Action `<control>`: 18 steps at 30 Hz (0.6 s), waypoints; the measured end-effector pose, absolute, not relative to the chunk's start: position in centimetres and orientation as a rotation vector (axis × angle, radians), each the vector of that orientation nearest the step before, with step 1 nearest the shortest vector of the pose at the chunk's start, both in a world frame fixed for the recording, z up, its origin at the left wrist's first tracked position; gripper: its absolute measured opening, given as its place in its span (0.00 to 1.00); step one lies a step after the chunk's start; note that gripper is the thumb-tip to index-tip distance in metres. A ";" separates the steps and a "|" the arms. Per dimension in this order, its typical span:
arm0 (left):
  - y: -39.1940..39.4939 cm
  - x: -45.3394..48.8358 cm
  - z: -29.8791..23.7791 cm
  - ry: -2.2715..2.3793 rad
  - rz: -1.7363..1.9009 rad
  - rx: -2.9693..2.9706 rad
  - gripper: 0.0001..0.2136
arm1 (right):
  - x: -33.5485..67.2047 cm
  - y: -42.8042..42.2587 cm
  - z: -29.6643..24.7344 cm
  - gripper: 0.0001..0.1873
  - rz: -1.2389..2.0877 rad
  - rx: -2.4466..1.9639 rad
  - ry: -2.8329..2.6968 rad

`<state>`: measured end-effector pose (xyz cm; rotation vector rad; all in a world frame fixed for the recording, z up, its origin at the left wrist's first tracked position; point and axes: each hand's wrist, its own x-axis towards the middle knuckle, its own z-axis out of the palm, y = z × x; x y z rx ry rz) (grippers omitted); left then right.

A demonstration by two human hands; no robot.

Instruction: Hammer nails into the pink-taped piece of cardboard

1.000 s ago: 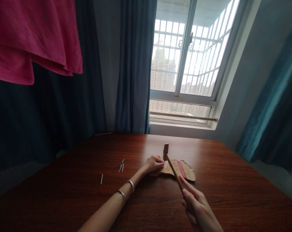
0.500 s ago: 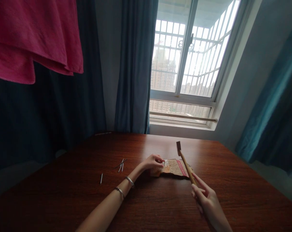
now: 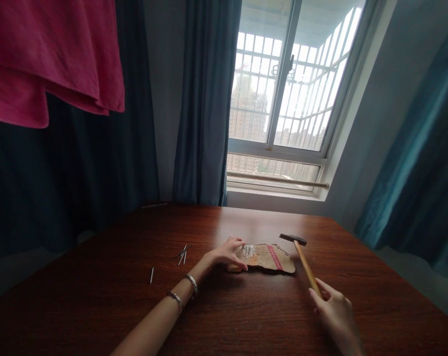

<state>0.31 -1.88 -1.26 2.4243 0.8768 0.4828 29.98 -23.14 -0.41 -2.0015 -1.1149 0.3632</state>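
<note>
My right hand (image 3: pixel 337 309) is closed round the wooden handle of a hammer (image 3: pixel 305 267). The hammer's dark metal head is raised past the right end of a tan board (image 3: pixel 263 259), apart from it. Dots, a pink stripe and whitish and orange patches cover the board. Thin nails (image 3: pixel 247 250) stand upright in its whitish patch. My left hand (image 3: pixel 231 252) grips the board's left end, with fingers at the far edge and thumb at the near edge. Two bracelets circle that wrist.
Several loose nails (image 3: pixel 184 254) lie crossed on the brown table (image 3: pixel 216 316), left of my left hand. A single nail (image 3: pixel 151 275) lies nearer. Blue curtains (image 3: pixel 199 123) and a barred window (image 3: pixel 279 89) stand behind the table. A pink cloth (image 3: pixel 61 59) hangs at upper left.
The hammer has moved right, off the board, and its head has turned. My left fingers have let go of the nail area and spread round the board's left end. Upright nails now show.
</note>
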 end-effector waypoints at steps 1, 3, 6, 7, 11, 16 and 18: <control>-2.1 0.4 -1.2 0.874 0.444 2.462 0.42 | 30.4 -23.0 -0.6 0.26 0.335 -2.038 -1.143; -2.4 0.5 -1.0 0.874 0.388 2.522 0.43 | 31.1 -22.9 -0.9 0.26 0.299 -2.107 -1.206; -2.5 0.8 -0.7 0.878 0.346 2.574 0.40 | 31.9 -23.0 -1.1 0.27 0.257 -2.195 -1.280; -2.5 0.9 -0.6 0.880 0.336 2.582 0.39 | 32.1 -23.0 -1.1 0.26 0.247 -2.211 -1.301; -2.4 0.9 -0.2 0.897 0.285 2.569 0.41 | 32.6 -23.2 -1.2 0.24 0.218 -2.261 -1.365; -2.1 0.7 -0.3 0.912 0.235 2.547 0.48 | 32.9 -23.1 -1.5 0.25 0.189 -2.338 -1.390; -1.9 0.7 -0.5 0.916 0.228 2.542 0.48 | 33.0 -23.0 -1.6 0.26 0.196 -2.348 -1.401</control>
